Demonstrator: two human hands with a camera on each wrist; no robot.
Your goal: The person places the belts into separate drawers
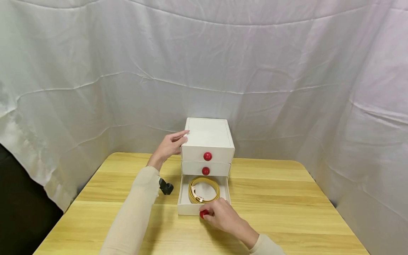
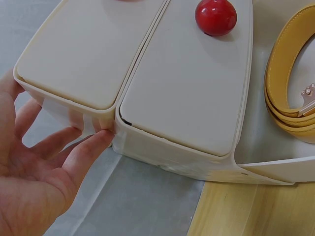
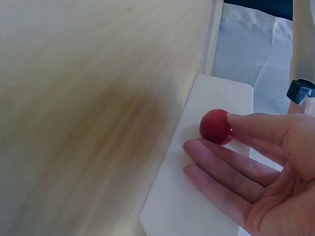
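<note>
A white three-drawer box (image 1: 207, 136) stands mid-table. Its bottom drawer (image 1: 184, 205) is pulled out, and a coiled yellow belt (image 1: 204, 189) with a metal buckle lies inside. My right hand (image 1: 223, 216) is at that drawer's front, where thumb and forefinger pinch its red knob (image 1: 203, 214). The right wrist view shows the thumb tip on the knob (image 3: 214, 126) and the other fingers (image 3: 221, 167) lying along the white drawer front (image 3: 197, 196). My left hand (image 1: 170, 145) rests open against the box's upper left side, fingertips (image 2: 96, 142) touching its wall. The middle drawer's knob (image 2: 215, 16) and the belt (image 2: 285, 88) show nearby.
The wooden table (image 1: 287, 205) is surrounded by draped white cloth (image 1: 95, 88). A small black object (image 1: 166, 186) lies on the table just left of the open drawer, beside my left sleeve (image 1: 134, 212). The upper two drawers are closed.
</note>
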